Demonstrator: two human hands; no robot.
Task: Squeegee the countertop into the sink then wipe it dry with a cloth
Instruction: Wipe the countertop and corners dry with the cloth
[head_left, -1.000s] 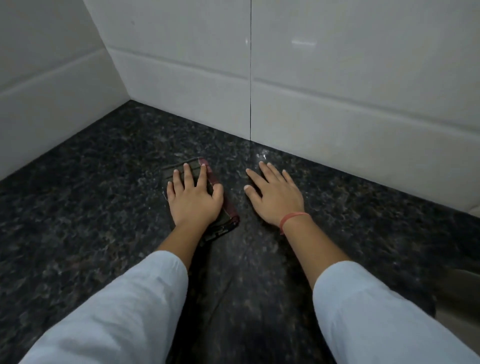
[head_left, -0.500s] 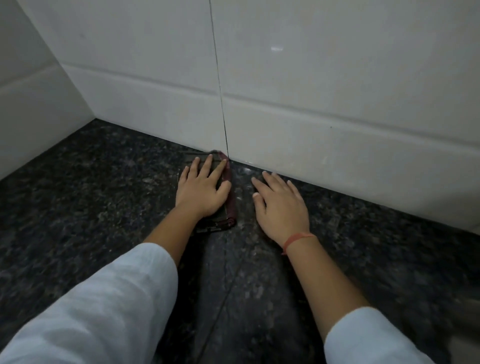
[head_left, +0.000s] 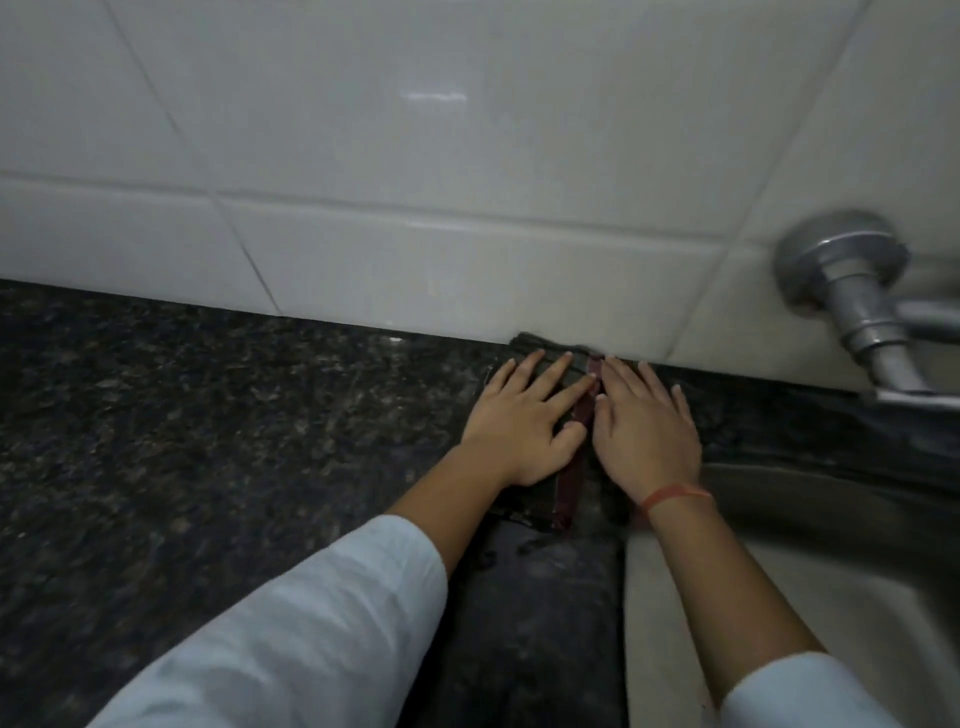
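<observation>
Head view: since half a second earlier, the cloth (head_left: 569, 467) under the flat, spread left hand (head_left: 524, 421) had slid along the desk (head_left: 208, 441) to the wall end beside the sink (head_left: 779, 545), now in sight. The right hand (head_left: 647, 426), also flat and holding nothing, lay just right of it. The drying pass had probably reached the sink edge, though blur hid any wetness.
</observation>
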